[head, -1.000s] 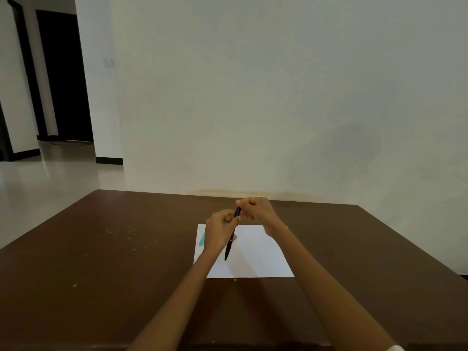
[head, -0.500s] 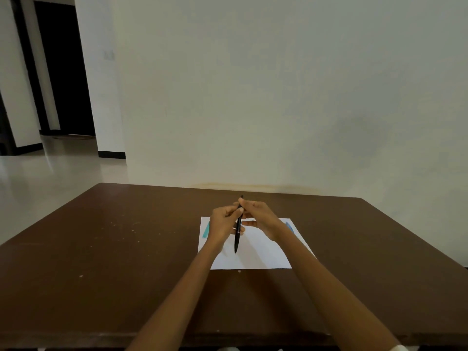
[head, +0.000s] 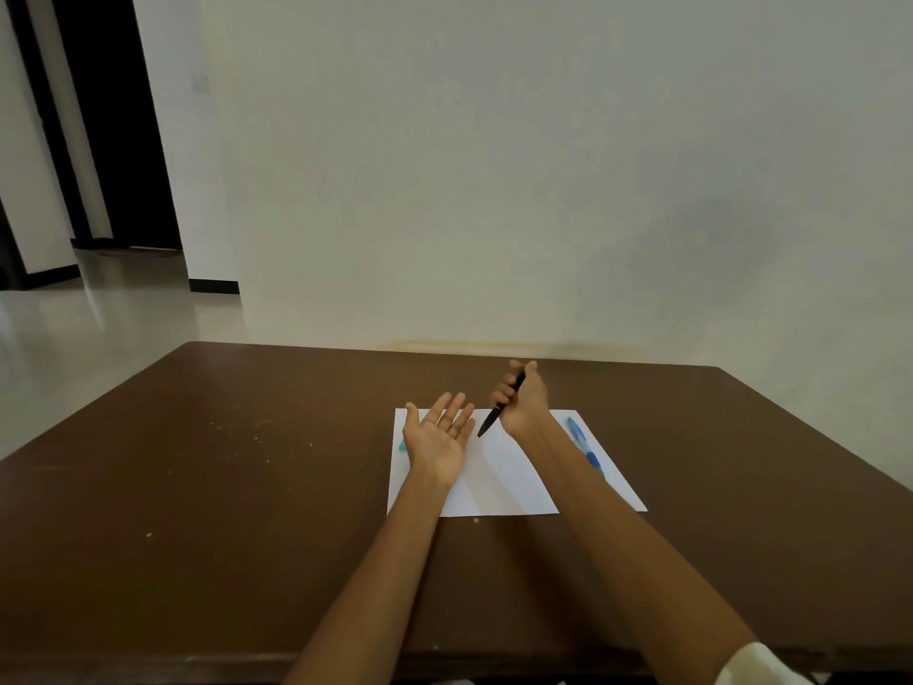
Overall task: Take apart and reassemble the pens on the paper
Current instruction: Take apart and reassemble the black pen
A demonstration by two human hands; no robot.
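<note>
Right hand [head: 524, 403] is clamped in a fist around the slim black plastic pen [head: 500, 406], tip angled down over the white paper sheet [head: 499, 491]. Left hand [head: 439, 435] lies spread, palm up, empty, beside it. Judgement: light, rigid, smooth-barrelled; grip both barrel halves to unscrew.
</note>
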